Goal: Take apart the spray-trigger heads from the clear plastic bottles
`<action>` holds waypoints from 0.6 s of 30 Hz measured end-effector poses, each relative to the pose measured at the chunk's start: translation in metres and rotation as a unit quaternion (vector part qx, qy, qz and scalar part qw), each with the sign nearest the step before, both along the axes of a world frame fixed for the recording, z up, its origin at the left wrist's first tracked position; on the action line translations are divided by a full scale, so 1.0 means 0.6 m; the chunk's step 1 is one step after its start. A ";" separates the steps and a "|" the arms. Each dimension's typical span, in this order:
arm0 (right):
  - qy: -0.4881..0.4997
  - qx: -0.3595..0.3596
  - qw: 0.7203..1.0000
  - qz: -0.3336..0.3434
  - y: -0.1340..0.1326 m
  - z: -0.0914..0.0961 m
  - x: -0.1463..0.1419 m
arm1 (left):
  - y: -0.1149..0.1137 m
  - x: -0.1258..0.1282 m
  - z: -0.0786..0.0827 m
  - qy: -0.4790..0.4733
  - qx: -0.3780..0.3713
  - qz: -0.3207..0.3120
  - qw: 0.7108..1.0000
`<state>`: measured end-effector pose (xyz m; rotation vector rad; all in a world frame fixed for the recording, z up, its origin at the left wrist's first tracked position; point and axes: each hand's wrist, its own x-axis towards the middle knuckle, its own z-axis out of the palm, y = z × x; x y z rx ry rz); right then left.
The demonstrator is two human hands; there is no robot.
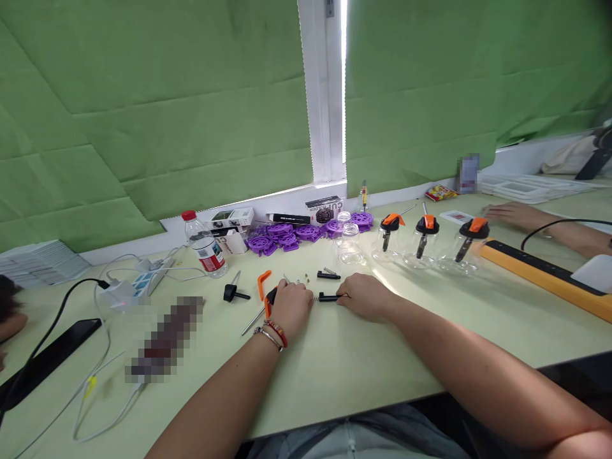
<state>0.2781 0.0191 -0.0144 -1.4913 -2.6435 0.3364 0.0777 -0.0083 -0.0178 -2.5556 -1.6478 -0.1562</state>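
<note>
Near the middle of the table, my right hand [362,296] is closed on the end of a short black plastic tube [328,298]. A small metal spring [315,298] sits at the tube's left end, between it and my left hand [292,302]. My left fingers are pinched at that spring, their tips partly hidden. Just behind lies a second black plastic piece [329,275] with another spring [329,270] beside it. An orange lever [263,283], a black lid part with a metal rod [231,292] and several tiny loose bits lie left of my left hand.
Glass jars with black-and-orange lids [428,224] stand at the right; open glass jars [351,245] stand behind my hands. Purple plastic parts [282,236], boxes [233,218] and a water bottle [206,248] line the back. Another person's hand [509,214] rests far right, beyond an orange-black bar [549,277].
</note>
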 end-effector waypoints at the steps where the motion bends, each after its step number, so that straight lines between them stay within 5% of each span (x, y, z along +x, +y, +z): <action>1: -0.004 -0.002 1.000 -0.004 0.003 -0.001 0.003 | 0.001 -0.002 0.000 0.001 -0.003 0.002 1.000; 18: -0.042 0.067 0.995 -0.065 0.027 -0.020 -0.036 | 0.004 -0.011 0.003 -0.004 -0.023 0.001 1.000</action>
